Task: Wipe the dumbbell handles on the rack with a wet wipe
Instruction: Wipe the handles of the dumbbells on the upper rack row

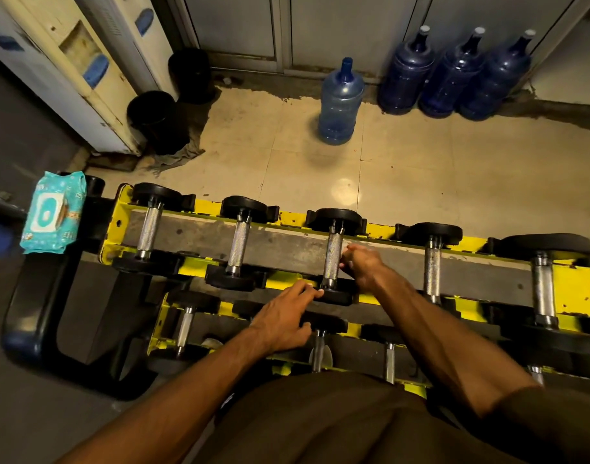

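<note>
1. yellow steel rack [571, 283] is carrying two tiers of dumbbells, the lower tier sitting nearest the person.
2. left hand [283, 316] is resting with fingers straight and close together, tips pressing the near black head [340, 298] of the third dumbbell from the upper tier's left end.
3. right hand [362, 267] is curling its fingers against the right side of that dumbbell's knurled handle [332, 259]; i cannot tell whether a wet wipe is being pinched there.
4. judging by this, the third handle is being wiped; the next move is calling for rubbing along its length.
5. wipe pack [52, 212] is lying just beyond the rack's left end.
</note>
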`<move>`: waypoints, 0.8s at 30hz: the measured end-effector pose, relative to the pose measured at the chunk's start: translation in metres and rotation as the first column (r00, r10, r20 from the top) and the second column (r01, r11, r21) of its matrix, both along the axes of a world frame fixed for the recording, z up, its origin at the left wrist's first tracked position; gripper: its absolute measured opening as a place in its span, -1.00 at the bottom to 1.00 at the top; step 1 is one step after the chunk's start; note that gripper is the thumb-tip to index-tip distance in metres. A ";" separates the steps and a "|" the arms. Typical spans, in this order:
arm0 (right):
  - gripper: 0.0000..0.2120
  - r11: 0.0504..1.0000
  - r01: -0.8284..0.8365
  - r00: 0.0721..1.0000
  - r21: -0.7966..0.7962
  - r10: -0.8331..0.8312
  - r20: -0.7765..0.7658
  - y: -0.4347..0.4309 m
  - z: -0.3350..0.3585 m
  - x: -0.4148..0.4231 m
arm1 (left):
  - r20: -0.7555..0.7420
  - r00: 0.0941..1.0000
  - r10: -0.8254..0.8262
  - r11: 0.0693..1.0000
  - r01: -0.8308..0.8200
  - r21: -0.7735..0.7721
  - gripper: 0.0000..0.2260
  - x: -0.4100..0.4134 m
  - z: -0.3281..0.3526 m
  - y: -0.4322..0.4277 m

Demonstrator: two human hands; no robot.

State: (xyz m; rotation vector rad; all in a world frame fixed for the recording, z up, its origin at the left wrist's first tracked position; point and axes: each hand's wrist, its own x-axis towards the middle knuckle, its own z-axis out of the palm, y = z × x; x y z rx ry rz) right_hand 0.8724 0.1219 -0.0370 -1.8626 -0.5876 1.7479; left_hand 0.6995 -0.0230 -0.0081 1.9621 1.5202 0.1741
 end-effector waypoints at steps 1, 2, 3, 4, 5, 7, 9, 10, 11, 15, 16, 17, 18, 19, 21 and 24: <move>-0.77 1.000 -0.028 0.999 0.009 0.028 -0.030 0.002 0.002 -0.001 | -0.004 1.000 -0.005 1.000 0.005 -0.003 -0.38 0.001 0.000 0.000; -0.76 0.998 -0.062 0.996 -0.003 0.062 -0.063 0.003 0.001 0.000 | -0.007 1.000 -0.007 1.000 0.007 -0.005 -0.38 0.001 0.001 0.001; -0.76 0.994 -0.102 0.990 -0.039 0.098 -0.098 0.003 0.000 0.003 | -0.008 1.000 -0.007 1.000 0.007 -0.006 -0.37 0.002 0.001 0.000; -0.77 0.982 -0.167 0.982 -0.085 0.158 -0.104 0.002 -0.001 0.005 | -0.009 1.000 -0.009 1.000 0.008 -0.008 -0.37 0.002 0.001 0.000; -0.78 0.961 -0.253 0.967 -0.112 0.246 -0.073 0.002 -0.002 0.007 | -0.010 1.000 -0.008 1.000 0.008 -0.009 -0.37 0.002 0.001 0.000; -0.82 0.872 -0.479 0.870 -0.103 0.487 0.076 0.007 0.001 0.014 | -0.011 1.000 -0.005 1.000 0.005 -0.008 -0.37 0.001 0.001 0.000; -0.87 0.761 -0.641 0.735 -0.094 0.645 0.209 0.013 0.007 0.021 | -0.006 1.000 -0.003 1.000 0.003 -0.005 -0.37 0.001 0.001 0.000; -0.89 0.751 -0.654 0.723 -0.088 0.655 0.220 0.016 0.008 0.024 | -0.003 1.000 0.000 1.000 0.000 -0.004 -0.37 0.001 0.001 0.001; -0.89 0.787 -0.614 0.766 -0.061 0.613 0.193 0.018 0.006 0.025 | -0.001 1.000 0.002 1.000 -0.002 -0.003 -0.37 0.002 0.000 0.001; -0.79 0.997 -0.076 0.988 0.011 0.077 -0.137 0.016 -0.008 0.014 | -0.002 1.000 0.007 1.000 -0.007 -0.006 -0.38 0.004 0.000 0.000; -0.78 1.000 -0.017 0.981 -0.016 0.014 -0.195 0.015 -0.012 0.009 | 0.002 1.000 0.007 1.000 -0.007 -0.003 -0.38 0.004 0.001 -0.001; -0.78 0.999 0.003 0.970 -0.054 -0.016 -0.241 0.013 -0.015 0.006 | 0.004 1.000 0.009 1.000 -0.009 0.001 -0.38 0.005 0.001 -0.002; -0.78 0.996 -0.011 0.965 -0.091 -0.013 -0.263 0.010 -0.015 0.005 | 0.004 1.000 0.012 1.000 -0.012 0.002 -0.38 0.005 0.001 -0.002; -0.77 0.991 -0.064 0.962 -0.120 0.029 -0.270 0.007 -0.013 0.006 | 0.002 1.000 0.013 1.000 -0.013 0.001 -0.38 0.005 0.001 -0.002; -0.76 0.971 -0.182 0.956 -0.155 0.138 -0.258 0.005 -0.014 0.013 | -0.004 1.000 0.010 1.000 -0.010 -0.006 -0.37 0.005 0.000 -0.001; -0.75 0.991 -0.044 0.947 -0.130 0.000 -0.320 0.014 -0.019 0.015 | -0.015 1.000 -0.007 1.000 0.007 -0.010 -0.37 0.005 0.001 0.001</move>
